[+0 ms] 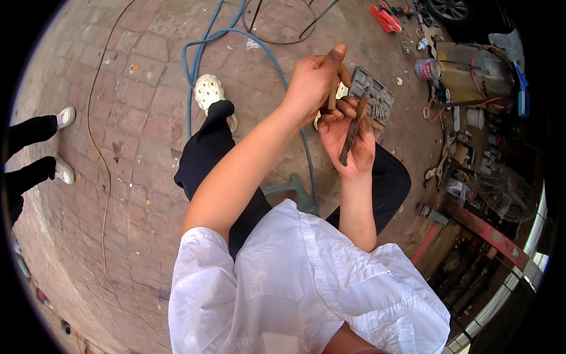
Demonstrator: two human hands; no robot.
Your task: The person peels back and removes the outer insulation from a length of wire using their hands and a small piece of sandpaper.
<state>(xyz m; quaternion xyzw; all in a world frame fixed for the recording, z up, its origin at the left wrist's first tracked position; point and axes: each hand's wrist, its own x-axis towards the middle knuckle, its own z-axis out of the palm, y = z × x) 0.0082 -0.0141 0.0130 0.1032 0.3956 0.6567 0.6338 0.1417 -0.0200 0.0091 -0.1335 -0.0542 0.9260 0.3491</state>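
Observation:
My left hand is closed around a narrow brown bar-like piece, its thumb pointing away from me. Just below it, my right hand is turned palm up and grips a long, flat, dark rusty strip, which lies across the palm and fingers. The fingertips of both hands are darkly soiled and nearly touch. Beyond my right hand, a grey tool case lies open on the ground with sockets and bits in it, partly hidden by the hands.
A blue hose loops over the brick paving. Under me is part of a green stool. At right are a paint can, a spray can, a fan guard and a red metal beam. Another person's legs stand at left.

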